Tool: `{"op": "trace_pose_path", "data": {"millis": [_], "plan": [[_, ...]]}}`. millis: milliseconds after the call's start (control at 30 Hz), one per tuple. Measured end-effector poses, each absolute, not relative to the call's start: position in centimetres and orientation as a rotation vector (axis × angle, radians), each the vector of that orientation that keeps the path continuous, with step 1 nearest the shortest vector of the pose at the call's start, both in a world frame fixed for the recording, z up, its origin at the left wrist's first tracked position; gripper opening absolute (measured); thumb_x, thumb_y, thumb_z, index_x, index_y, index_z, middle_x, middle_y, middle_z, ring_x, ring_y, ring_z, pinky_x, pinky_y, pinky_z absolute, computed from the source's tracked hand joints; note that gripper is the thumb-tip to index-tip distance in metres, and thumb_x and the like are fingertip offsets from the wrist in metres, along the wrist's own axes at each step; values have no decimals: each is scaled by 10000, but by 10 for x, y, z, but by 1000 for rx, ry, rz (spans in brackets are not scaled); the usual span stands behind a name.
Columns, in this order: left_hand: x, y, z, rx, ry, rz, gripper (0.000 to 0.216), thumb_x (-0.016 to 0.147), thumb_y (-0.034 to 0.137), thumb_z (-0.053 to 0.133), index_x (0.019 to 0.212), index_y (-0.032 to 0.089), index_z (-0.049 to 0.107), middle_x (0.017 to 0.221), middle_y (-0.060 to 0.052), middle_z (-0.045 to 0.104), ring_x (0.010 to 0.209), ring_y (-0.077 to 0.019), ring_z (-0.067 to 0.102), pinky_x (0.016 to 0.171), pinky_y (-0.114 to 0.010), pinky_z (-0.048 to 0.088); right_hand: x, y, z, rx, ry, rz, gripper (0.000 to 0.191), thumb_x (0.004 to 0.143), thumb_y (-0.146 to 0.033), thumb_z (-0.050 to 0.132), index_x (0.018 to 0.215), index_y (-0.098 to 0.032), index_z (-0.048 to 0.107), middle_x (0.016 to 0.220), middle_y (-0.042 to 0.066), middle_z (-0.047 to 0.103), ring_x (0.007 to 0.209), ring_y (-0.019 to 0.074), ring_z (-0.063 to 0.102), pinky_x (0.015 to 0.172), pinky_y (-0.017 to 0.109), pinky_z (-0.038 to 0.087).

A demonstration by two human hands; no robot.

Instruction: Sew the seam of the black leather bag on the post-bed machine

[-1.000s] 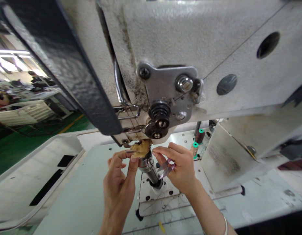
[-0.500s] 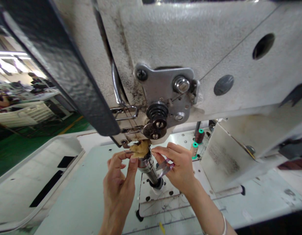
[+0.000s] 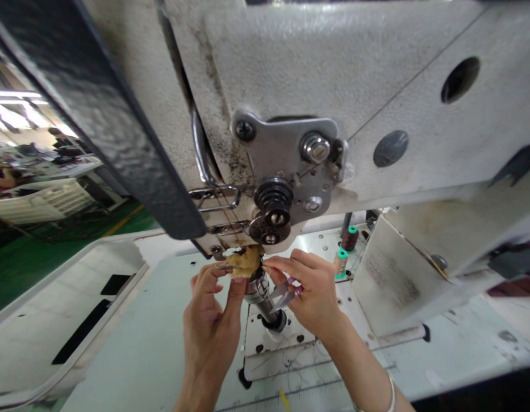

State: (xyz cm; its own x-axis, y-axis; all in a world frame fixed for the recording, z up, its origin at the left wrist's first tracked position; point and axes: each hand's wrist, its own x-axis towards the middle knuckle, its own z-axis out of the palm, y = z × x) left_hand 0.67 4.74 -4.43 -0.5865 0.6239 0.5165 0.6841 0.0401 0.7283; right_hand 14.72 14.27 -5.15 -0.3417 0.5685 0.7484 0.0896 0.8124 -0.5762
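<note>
A small tan piece of material [image 3: 244, 262] sits on top of the sewing machine's metal post [image 3: 261, 297], just under the machine head [image 3: 316, 91]. My left hand [image 3: 211, 320] pinches the tan piece from the left with thumb and fingertips. My right hand [image 3: 310, 292] is closed on a pair of small clear-handled thread snips [image 3: 285, 290], its fingertips touching the right side of the tan piece.
The white machine head with its tension discs [image 3: 271, 209] hangs close overhead. Thread spools [image 3: 348, 237] stand behind the post. A white table [image 3: 131, 349] lies below, with a metal plate [image 3: 269, 349] around the post. A green workshop floor [image 3: 28, 257] shows at the left.
Both hands hold the same grip at the post. The view has shifted slightly, and the hands and machine sit a little further left in the picture.
</note>
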Motion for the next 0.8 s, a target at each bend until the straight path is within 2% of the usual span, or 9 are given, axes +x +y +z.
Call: {"op": "trace_pose_path", "data": {"millis": [133, 300, 800], "plan": [[8, 50, -40, -1507, -2157, -1582, 215, 907, 466, 602, 906, 254, 642, 964, -5, 661, 912, -189, 592, 812, -323, 436, 149, 141, -51, -493, -1888, 536, 141, 923, -192, 643, 1011, -248, 739, 811, 12, 706, 690, 130, 619, 643, 264, 440], [8, 49, -39, -1502, -2209, -1599, 243, 910, 482, 583, 893, 243, 623, 1012, -10, 665, 946, -203, 599, 830, -338, 443, 153, 140, -50, -497, -1882, 564, 157, 910, -161, 649, 1007, -244, 742, 807, 12, 706, 666, 123, 601, 629, 258, 419], [2, 44, -49, -1453, -2297, -1628, 288, 907, 523, 574, 1042, 276, 636, 1027, -16, 669, 948, -211, 604, 858, -357, 456, 155, 142, -52, -482, -1883, 568, 171, 921, -187, 641, 1042, -247, 746, 764, 2, 670, 670, 123, 587, 633, 252, 409]]}}
